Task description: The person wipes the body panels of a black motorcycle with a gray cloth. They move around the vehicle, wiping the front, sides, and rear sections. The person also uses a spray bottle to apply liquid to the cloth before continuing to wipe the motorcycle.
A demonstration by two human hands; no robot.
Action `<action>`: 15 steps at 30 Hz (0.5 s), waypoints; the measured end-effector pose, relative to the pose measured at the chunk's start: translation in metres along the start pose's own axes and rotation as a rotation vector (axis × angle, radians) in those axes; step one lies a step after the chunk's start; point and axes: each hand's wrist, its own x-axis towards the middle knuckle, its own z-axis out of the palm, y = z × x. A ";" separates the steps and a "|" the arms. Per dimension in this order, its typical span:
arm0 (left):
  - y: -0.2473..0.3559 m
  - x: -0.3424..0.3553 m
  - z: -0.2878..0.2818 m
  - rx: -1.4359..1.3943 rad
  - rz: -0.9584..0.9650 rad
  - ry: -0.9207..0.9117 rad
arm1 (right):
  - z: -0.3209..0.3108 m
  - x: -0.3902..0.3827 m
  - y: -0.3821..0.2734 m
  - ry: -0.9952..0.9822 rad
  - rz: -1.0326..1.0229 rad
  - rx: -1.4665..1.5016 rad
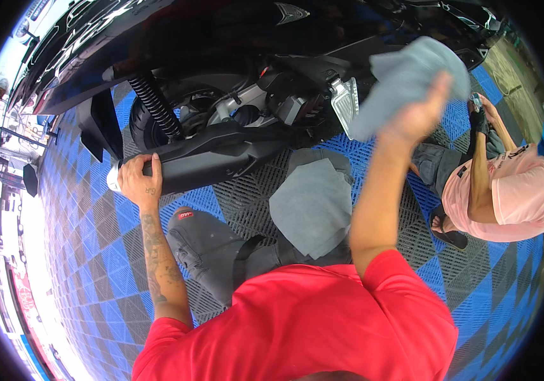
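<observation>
The right hand (418, 115) is gripping a blurred gray cloth (408, 75) near the silver footrest (346, 105); the left hand (141, 180), thumb and fingers apart, is resting on the black exhaust muffler (218, 157); work seems underway; how much is remaining, I cannot tell.

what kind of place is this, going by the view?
Probably a motorcycle or scooter workshop or cleaning bay: a black two-wheeler with exposed shock and exhaust, blue-and-dark-grey grated floor tiles, and a grey cloth in the right hand.
</observation>
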 end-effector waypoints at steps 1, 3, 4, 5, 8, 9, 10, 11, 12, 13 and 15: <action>0.000 0.002 0.000 0.009 0.006 0.004 | 0.025 -0.012 0.019 -0.051 -0.139 -0.195; 0.000 0.004 0.003 0.013 0.021 -0.003 | 0.102 -0.053 0.057 -0.194 -0.435 -0.404; -0.002 0.003 0.004 0.013 0.024 -0.010 | 0.136 -0.074 0.073 -0.267 -0.574 -0.454; -0.004 0.002 0.001 0.022 0.025 -0.018 | 0.158 -0.092 0.085 -0.335 -0.678 -0.494; -0.003 0.003 -0.001 0.003 0.060 -0.001 | 0.151 -0.085 0.114 -0.173 -0.558 -0.481; -0.004 0.001 0.001 0.000 0.066 0.010 | 0.144 -0.075 0.119 -0.103 -0.493 -0.465; -0.008 -0.003 0.000 0.007 0.050 0.014 | 0.136 -0.059 0.118 -0.110 -0.272 -0.350; -0.008 -0.006 -0.001 0.008 0.035 0.015 | 0.122 -0.032 0.116 -0.112 -0.054 -0.242; -0.006 -0.005 -0.004 0.016 0.024 0.015 | 0.113 0.010 0.128 0.036 -0.273 -0.286; -0.003 -0.004 -0.005 0.019 0.011 0.019 | 0.098 0.063 0.140 0.067 -0.307 -0.304; 0.003 0.001 0.001 -0.011 0.020 0.035 | 0.058 0.147 0.137 0.037 -0.226 -0.382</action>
